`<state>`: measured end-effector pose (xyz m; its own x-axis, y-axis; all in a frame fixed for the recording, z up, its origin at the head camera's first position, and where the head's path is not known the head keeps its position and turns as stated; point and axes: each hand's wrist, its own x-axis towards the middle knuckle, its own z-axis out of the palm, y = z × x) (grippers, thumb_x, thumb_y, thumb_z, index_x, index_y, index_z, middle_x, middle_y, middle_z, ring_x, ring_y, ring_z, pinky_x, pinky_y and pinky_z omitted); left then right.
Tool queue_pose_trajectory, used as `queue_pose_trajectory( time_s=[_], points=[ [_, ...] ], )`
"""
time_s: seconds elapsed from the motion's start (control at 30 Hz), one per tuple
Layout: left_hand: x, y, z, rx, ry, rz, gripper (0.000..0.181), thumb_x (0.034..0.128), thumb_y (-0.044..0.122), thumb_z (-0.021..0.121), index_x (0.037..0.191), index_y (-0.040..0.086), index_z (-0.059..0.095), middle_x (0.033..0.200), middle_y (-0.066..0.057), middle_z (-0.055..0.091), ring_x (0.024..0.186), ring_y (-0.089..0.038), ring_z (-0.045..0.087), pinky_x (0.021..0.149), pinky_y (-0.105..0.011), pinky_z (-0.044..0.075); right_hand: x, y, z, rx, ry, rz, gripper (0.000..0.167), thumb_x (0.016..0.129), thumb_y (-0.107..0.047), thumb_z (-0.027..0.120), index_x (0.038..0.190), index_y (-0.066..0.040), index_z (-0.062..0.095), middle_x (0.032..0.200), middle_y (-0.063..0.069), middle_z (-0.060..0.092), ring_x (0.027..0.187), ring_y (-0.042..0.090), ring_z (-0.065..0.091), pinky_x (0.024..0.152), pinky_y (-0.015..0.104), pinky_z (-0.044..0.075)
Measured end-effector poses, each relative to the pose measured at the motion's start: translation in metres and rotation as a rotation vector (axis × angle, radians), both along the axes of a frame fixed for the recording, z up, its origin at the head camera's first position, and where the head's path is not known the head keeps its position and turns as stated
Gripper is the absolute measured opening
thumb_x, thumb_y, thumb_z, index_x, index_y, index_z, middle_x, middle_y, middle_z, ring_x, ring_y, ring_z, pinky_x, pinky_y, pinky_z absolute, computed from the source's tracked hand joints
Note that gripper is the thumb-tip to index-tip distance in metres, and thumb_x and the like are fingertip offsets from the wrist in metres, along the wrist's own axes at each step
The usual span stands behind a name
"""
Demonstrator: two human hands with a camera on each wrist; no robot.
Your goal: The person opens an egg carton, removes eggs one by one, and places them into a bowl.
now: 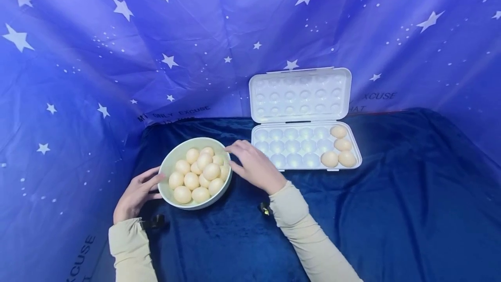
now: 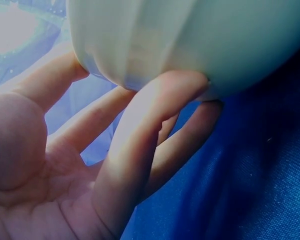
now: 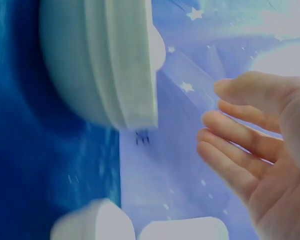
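Note:
A pale green bowl [image 1: 166, 195] stands at centre left, heaped with cream-coloured eggs [image 1: 191, 180]. At its left side, my left hand [image 1: 137, 189] holds the bowl. The left wrist view shows curved fingers [image 2: 135, 130] against its ribbed wall and low edge. My right hand [image 1: 256, 166] hovers by the bowl's right rim, fingers loosely extended; the right wrist view shows a gap and nothing held. A white plastic egg carton [image 1: 300, 96] stands open at the back right. Eggs fill its right-hand column, and another egg [image 1: 329, 159] sits beside them in the front row.
A dark blue velvety cloth [image 1: 391, 212] covers the table. Behind and at both sides hangs a blue-purple curtain [image 1: 211, 21] with white stars. The carton's raised lid leans back near the curtain.

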<state>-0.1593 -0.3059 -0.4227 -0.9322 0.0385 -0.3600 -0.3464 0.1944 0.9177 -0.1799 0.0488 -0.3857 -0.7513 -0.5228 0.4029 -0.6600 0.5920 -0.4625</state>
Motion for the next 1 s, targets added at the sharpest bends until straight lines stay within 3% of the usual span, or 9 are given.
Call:
queue_pose_trajectory(
  time_s=[0.2,0.43,0.77,1.0],
  points=[
    [-0.004,0.001,0.0,0.013,0.01,-0.009,0.064,0.0987,0.029,0.064,0.149,-0.002,0.038,0.102,0.014,0.07,0.091,-0.006,0.071,0.075,-0.032,0.061,0.003,0.034,0.002,0.041,0.024,-0.065,0.029,0.092,-0.012,0.071,0.119,-0.002,0.067,0.111,0.009,0.065,0.107,0.024,0.06,0.095,0.037,0.052],
    [0.003,-0.002,0.0,0.015,0.023,-0.009,0.056,0.0998,0.027,0.062,0.145,-0.001,0.043,0.1,0.015,0.07,0.089,-0.006,0.071,0.074,-0.031,0.061,0.012,0.075,0.004,0.082,0.04,-0.132,0.033,0.092,-0.013,0.07,0.122,0.0,0.065,0.114,0.012,0.065,0.11,0.028,0.06,0.097,0.042,0.051],
    [0.001,0.001,-0.003,0.033,0.017,-0.015,0.052,0.0998,0.027,0.062,0.144,0.004,0.046,0.101,0.015,0.071,0.09,-0.006,0.071,0.075,-0.031,0.061,0.021,0.148,0.001,0.117,-0.071,-0.304,0.035,0.088,-0.007,0.071,0.12,0.004,0.064,0.115,0.018,0.065,0.111,0.037,0.059,0.097,0.051,0.049],
    [0.001,-0.002,-0.002,0.034,0.024,-0.017,0.045,0.1005,0.024,0.061,0.141,0.008,0.05,0.099,0.015,0.071,0.089,-0.006,0.071,0.072,-0.03,0.061,0.017,0.177,-0.005,0.117,-0.114,-0.343,0.034,0.081,-0.002,0.073,0.112,0.009,0.065,0.108,0.023,0.066,0.104,0.038,0.06,0.093,0.052,0.049]
  ],
)
